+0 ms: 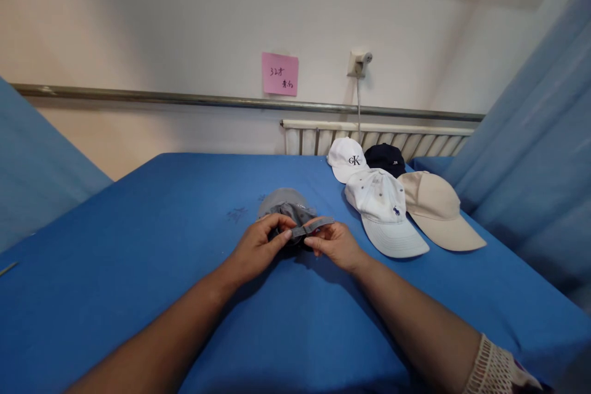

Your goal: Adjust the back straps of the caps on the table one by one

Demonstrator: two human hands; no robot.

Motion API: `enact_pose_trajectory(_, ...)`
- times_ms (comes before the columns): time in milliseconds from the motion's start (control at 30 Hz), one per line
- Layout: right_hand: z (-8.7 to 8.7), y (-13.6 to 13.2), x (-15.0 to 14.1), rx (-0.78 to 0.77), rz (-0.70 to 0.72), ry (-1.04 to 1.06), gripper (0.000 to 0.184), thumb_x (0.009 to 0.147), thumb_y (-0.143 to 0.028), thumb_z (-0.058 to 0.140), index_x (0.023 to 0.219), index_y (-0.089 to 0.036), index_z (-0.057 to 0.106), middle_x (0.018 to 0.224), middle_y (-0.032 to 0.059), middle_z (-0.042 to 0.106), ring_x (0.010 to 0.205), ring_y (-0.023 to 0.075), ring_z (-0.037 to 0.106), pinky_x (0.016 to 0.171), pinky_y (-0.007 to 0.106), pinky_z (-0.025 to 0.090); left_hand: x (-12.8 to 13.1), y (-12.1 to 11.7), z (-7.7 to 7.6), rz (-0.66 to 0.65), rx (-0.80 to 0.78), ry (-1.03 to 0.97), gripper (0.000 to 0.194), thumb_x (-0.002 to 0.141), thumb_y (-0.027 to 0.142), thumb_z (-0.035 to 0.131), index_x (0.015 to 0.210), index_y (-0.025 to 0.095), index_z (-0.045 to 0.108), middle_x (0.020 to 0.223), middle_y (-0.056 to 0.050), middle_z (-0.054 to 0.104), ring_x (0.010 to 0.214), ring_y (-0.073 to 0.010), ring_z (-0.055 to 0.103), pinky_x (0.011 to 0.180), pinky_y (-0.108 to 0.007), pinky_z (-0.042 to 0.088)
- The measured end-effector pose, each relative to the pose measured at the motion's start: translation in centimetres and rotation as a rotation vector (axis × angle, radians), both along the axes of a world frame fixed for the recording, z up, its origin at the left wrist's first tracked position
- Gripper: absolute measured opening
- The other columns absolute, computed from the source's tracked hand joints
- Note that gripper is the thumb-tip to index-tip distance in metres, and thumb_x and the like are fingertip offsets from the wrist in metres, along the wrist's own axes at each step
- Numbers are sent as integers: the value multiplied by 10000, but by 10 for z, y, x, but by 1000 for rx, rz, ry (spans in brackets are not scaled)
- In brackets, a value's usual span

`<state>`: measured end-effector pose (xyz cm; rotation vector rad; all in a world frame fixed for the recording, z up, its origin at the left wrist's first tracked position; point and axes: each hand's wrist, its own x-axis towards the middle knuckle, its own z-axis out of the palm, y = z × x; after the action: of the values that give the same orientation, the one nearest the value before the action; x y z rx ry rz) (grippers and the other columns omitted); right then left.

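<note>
Gray strap (323,223) of a baseball cap (284,198) is pinched in the fingertips of both the left hand (256,249) and right hand (339,246), mid-counter (138,228). The step appears to be handling the back strap; moving it calls for fine fingertip control. Four other caps (376,194) sit right.

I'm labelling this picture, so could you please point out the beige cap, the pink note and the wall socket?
Beige cap (433,198): head view, on its crown.
Pink note (279,75): head view, its middle.
Wall socket (351,66): head view, its faceplate.
</note>
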<state>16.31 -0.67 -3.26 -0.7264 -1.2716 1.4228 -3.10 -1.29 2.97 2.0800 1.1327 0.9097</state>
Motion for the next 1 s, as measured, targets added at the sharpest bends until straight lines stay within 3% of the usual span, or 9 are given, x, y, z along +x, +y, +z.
enact_pose_trajectory(167, 2, -5, 0, 66, -45, -60, 242, 667, -295, 813, 856, -223, 681, 651, -42, 602, 548, 103, 506, 526, 244, 426, 1, 0, -3, -12, -3, 6, 160, 868, 303, 561, 969, 226, 657, 895, -53, 688, 869, -216, 634, 789, -386, 513)
enact_pose_trajectory(367, 9, -11, 1, 303, -178, -319, 186, 693, -283, 810, 855, -243, 727, 834, 16, 655, 748, 168, 582, 701, 310, 459, 3, -1, -3, -31, -7, 32, 171, 864, 313, 568, 956, 210, 668, 876, -46, 693, 857, -209, 639, 811, -384, 511)
enact_pose_trajectory(533, 3, -8, 1, 295, -184, -372, 157, 713, -299, 795, 845, -248, 727, 827, 3, 621, 617, 127, 516, 582, 273, 417, 5, -5, 3, -60, 44, 49, 211, 868, 307, 576, 1035, 227, 677, 1031, -67, 700, 1001, -238, 624, 930, -426, 476)
enact_pose_trajectory(667, 1, -9, 1, 377, -159, -454, 89, 761, -298, 756, 818, -243, 714, 773, -7, 588, 649, 134, 513, 605, 272, 409, 7, -6, 1, -122, 141, 128, 275, 868, 319, 601, 1131, 256, 654, 1145, -61, 661, 1111, -246, 567, 1002, -448, 420)
enact_pose_trajectory(800, 2, -10, 1, 398, -139, -504, 88, 793, -318, 734, 833, -245, 702, 760, -10, 577, 673, 140, 524, 617, 275, 404, 9, -6, -4, -114, 171, 157, 257, 832, 297, 641, 1085, 250, 637, 1090, -46, 661, 1074, -241, 564, 968, -431, 423)
enact_pose_trajectory(1000, 10, -15, 1, 417, -153, -562, 95, 788, -228, 707, 873, -231, 664, 788, -16, 591, 590, 105, 483, 584, 265, 373, 13, -9, -2, 10, 163, 233, 128, 815, 269, 600, 928, 212, 617, 918, -32, 657, 895, -222, 588, 829, -394, 457)
